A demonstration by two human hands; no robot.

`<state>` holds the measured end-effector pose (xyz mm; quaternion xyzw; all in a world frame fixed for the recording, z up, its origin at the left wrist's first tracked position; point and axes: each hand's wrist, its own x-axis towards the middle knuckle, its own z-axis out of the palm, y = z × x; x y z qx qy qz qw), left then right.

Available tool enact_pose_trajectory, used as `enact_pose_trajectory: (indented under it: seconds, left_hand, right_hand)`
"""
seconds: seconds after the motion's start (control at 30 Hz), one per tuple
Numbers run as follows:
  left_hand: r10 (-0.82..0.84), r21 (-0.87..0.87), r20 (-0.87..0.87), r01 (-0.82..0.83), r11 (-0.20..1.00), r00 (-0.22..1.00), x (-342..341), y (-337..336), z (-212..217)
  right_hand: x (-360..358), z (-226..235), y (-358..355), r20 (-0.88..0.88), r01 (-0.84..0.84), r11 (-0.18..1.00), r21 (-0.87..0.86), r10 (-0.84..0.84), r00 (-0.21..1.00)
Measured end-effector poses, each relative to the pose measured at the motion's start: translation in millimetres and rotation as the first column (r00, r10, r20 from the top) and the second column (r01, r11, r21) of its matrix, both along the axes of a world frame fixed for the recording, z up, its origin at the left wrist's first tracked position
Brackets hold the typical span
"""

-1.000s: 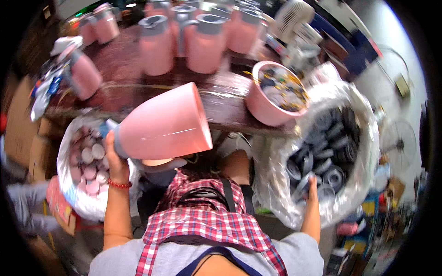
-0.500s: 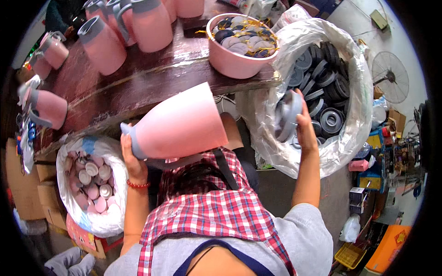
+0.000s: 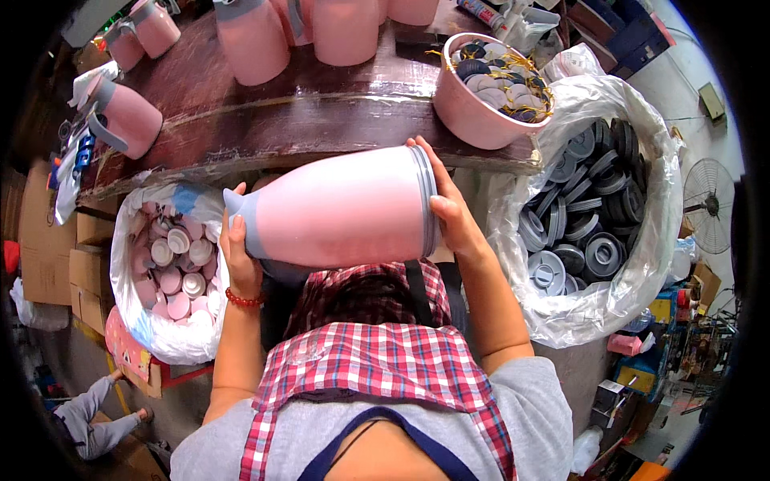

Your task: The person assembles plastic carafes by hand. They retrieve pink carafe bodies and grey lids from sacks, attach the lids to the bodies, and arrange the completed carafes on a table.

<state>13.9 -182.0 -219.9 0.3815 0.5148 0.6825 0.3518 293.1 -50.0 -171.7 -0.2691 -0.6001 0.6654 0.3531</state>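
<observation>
A pink jug [image 3: 341, 212] lies on its side above my lap, its grey spout end to the left. My left hand [image 3: 243, 256] is closed round that grey neck, partly hidden behind it. At the wide end a grey round base cap [image 3: 427, 200] sits against the jug's bottom rim. My right hand [image 3: 457, 212] grips this cap, its thumb on the near side and fingers over the far edge. Whether the cap is fully seated I cannot tell. To the right, a clear plastic-lined bag [image 3: 513, 301] holds many similar grey caps [image 3: 603, 255].
Several pink jugs [image 3: 345, 32] stand on the dark wooden table [image 3: 321, 120] ahead. A pink tub [image 3: 481, 120] of grey discs with yellow strings sits at its right edge. On the left is a white bag [image 3: 128, 280] of pink lids. A fan [image 3: 710, 200] stands far right.
My right hand has brought a grey cap from the bag on the right to the jug's open bottom. The view has shifted, and my left hand still holds the jug's neck.
</observation>
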Motion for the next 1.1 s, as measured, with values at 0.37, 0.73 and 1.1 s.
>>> enact_pose_trajectory:
  seconds: [0.37,0.73,1.1]
  left_hand:
    - [0.011,-0.197,0.436,0.084,0.977,0.9,1,-18,-15]
    - [0.125,0.276,-0.934,0.451,0.849,0.335,9,-77,73]
    - [0.143,-0.125,-0.844,-0.448,0.885,0.517,-166,-65,-55]
  right_hand:
    - [-30,14,-24,0.127,-0.025,0.849,0.528,-0.05,0.991]
    - [-52,-69,-10,-0.046,-0.008,0.607,-0.794,-0.047,0.998]
    - [-27,-85,-34,0.261,0.056,0.714,-0.698,0.179,0.949]
